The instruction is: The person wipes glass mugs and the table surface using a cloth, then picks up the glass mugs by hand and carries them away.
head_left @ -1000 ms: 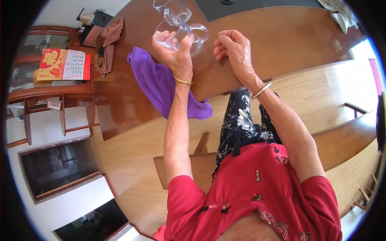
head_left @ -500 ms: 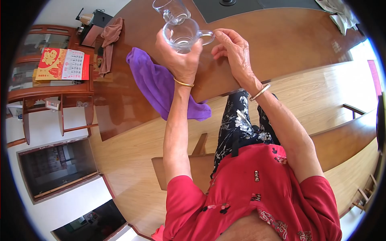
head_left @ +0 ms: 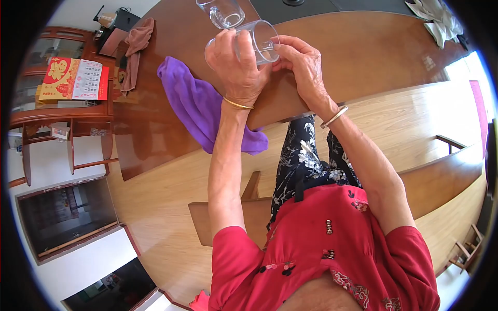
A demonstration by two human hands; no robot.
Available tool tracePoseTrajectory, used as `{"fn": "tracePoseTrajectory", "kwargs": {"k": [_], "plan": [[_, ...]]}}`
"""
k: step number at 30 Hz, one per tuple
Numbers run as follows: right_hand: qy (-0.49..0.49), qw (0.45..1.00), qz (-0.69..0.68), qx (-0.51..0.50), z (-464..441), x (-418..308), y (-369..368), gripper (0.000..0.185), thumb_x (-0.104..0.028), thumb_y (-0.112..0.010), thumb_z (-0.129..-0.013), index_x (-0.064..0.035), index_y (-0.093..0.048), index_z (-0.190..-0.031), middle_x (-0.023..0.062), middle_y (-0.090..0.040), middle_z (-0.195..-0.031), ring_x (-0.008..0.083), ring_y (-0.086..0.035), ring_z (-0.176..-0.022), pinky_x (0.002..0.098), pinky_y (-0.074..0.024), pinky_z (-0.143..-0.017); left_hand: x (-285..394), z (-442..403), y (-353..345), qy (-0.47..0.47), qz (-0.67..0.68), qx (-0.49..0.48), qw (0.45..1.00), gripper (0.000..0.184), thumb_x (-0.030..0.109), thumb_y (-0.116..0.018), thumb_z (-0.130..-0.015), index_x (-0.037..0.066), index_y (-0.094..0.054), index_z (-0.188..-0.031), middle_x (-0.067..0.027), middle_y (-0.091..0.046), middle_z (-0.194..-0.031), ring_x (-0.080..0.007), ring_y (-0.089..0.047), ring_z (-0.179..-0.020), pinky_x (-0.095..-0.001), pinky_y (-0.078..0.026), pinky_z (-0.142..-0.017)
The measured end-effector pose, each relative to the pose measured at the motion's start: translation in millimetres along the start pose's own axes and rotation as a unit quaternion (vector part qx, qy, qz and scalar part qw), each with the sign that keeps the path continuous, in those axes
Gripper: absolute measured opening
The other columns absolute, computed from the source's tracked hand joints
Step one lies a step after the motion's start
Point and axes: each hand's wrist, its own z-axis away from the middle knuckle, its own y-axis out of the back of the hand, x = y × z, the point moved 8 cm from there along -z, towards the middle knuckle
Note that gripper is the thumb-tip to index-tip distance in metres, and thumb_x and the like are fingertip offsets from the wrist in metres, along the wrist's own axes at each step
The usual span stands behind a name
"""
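Note:
A clear glass mug (head_left: 263,35) is tilted on its side above the table. My left hand (head_left: 241,70) is wrapped round its body, with the fingers over the top. At the mug's right end, the thumb and fingers of my right hand (head_left: 302,65) pinch it by the handle or the rim; I cannot tell which. Just beyond stands a second clear glass mug (head_left: 220,11), apart from my hands and cut off by the upper edge of the view. A crumpled purple cloth (head_left: 194,101) lies left of my left wrist and hangs over the table edge.
The brown wooden table (head_left: 363,52) curves round in front of me. A dark panel (head_left: 342,5) is set at its far side, with a white cloth (head_left: 438,20) at right. A wooden bench (head_left: 430,181) stands behind me. Far left are a pink cloth (head_left: 137,44) and a calendar (head_left: 75,78).
The held mug has turned from upright, mouth up, onto its side. My left fingers have come over its top, and my right hand stays at its right side.

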Motion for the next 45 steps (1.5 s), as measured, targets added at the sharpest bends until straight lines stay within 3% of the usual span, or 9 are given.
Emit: {"fn": "tracePoseTrajectory", "kwargs": {"k": [20, 22, 25, 27, 31, 36, 39, 41, 45], "plan": [[0.055, 0.982, 0.155, 0.097, 0.0, -8.3, 17.8, 0.022, -0.016, -0.059, -0.084, 0.0029, -0.069, -0.083, 0.0042, -0.064, -0.069, 0.0079, -0.053, -0.057, 0.0224, -0.0432, -0.053, 16.5, 4.0, -6.7, -0.069, -0.071, -0.009, 0.995, 0.070, 0.037, -0.078, -0.072, 0.006, -0.045, -0.125, -0.0145, -0.049, -0.116, -0.0309, -0.051, -0.108, -0.0464, -0.038, -0.087], [0.042, 0.992, 0.049, 0.106, 1.0, -7.6, 14.3, 0.022, -0.018, -0.059, -0.085, 0.0023, -0.069, -0.083, 0.0043, -0.063, -0.069, 0.0079, -0.054, -0.056, 0.0224, -0.0443, -0.053, 14.0, 2.0, -4.6, -0.060, -0.069, 0.002, 0.996, 0.071, 0.036, -0.079, -0.070, 0.005, -0.045, -0.124, -0.0149, -0.049, -0.116, -0.0309, -0.051, -0.108, -0.0461, -0.038, -0.087], [0.026, 0.992, -0.026, 0.123, 4.3, -5.7, 10.1, 0.023, -0.021, -0.059, -0.087, 0.0007, -0.068, -0.086, 0.0048, -0.064, -0.071, 0.0082, -0.055, -0.055, 0.0225, -0.0463, -0.052, 6.2, -7.1, 14.9, -0.010, -0.055, 0.040, 0.998, 0.076, 0.028, -0.082, -0.066, 0.002, -0.043, -0.125, -0.0159, -0.049, -0.116, -0.0327, -0.051, -0.105, -0.0454, -0.037, -0.087], [0.026, 0.990, 0.003, 0.135, 5.0, -2.4, 9.9, 0.024, -0.022, -0.059, -0.089, -0.0002, -0.068, -0.088, 0.0053, -0.064, -0.072, 0.0084, -0.056, -0.055, 0.0226, -0.0471, -0.053, -24.7, -8.1, 22.3, 0.176, 0.024, -0.024, 0.984, 0.079, 0.024, -0.081, -0.060, 0.001, -0.042, -0.125, -0.0173, -0.048, -0.117, -0.0362, -0.047, -0.110, -0.0487, -0.035, -0.091], [-0.008, 0.976, 0.210, -0.058, 8.6, 15.0, -45.0, 0.024, -0.022, -0.060, -0.087, -0.0003, -0.068, -0.094, 0.0098, -0.065, -0.072, 0.0170, -0.063, -0.060, 0.0291, -0.0499, -0.054, -59.7, 0.8, 73.5, 0.255, -0.007, 0.126, 0.959, 0.087, 0.018, -0.080, -0.062, -0.005, -0.034, -0.133, -0.0234, -0.041, -0.127, -0.0401, -0.039, -0.118, -0.0489, -0.033, -0.098], [0.289, 0.803, 0.483, -0.196, 18.8, 29.9, -157.2, 0.026, -0.026, -0.062, -0.083, -0.0009, -0.066, -0.081, 0.0225, -0.065, -0.075, 0.0376, -0.065, -0.073, 0.0458, -0.0526, -0.064, -84.1, 9.1, 116.9, 0.240, -0.043, 0.100, 0.965, 0.086, 0.017, -0.079, -0.064, -0.006, -0.034, -0.133, -0.0245, -0.039, -0.128, -0.0396, -0.039, -0.118, -0.0486, -0.034, -0.098], [0.193, 0.732, 0.593, -0.274, 13.2, 62.0, -184.4, 0.024, -0.026, -0.061, -0.083, -0.0037, -0.064, -0.075, 0.0208, -0.066, -0.074, 0.0367, -0.066, -0.077, 0.0439, -0.0530, -0.069, -83.0, 14.9, 125.7, 0.220, -0.062, 0.085, 0.970, 0.084, 0.016, -0.079, -0.065, -0.005, -0.034, -0.133, -0.0241, -0.040, -0.128, -0.0393, -0.040, -0.117, -0.0482, -0.035, -0.096], [0.173, 0.730, 0.607, -0.262, 10.7, 61.7, -181.1, 0.021, -0.025, -0.060, -0.083, -0.0057, -0.067, -0.079, 0.0174, -0.067, -0.076, 0.0356, -0.066, -0.079, 0.0427, -0.0526, -0.072, -81.1, 17.4, 127.4, 0.216, -0.071, 0.089, 0.970, 0.084, 0.016, -0.079, -0.063, -0.004, -0.035, -0.133, -0.0234, -0.041, -0.127, -0.0387, -0.040, -0.116, -0.0478, -0.035, -0.095], [0.071, 0.935, 0.314, -0.150, -20.2, 48.1, -107.7, 0.019, -0.021, -0.066, -0.081, -0.0058, -0.072, -0.090, 0.0105, -0.070, -0.081, 0.0238, -0.066, -0.075, 0.0336, -0.0520, -0.070, -78.9, 19.5, 118.0, 0.218, -0.053, 0.094, 0.970, 0.086, 0.019, -0.079, -0.062, -0.002, -0.035, -0.133, -0.0218, -0.041, -0.127, -0.0374, -0.042, -0.113, -0.0475, -0.035, -0.093]]}}
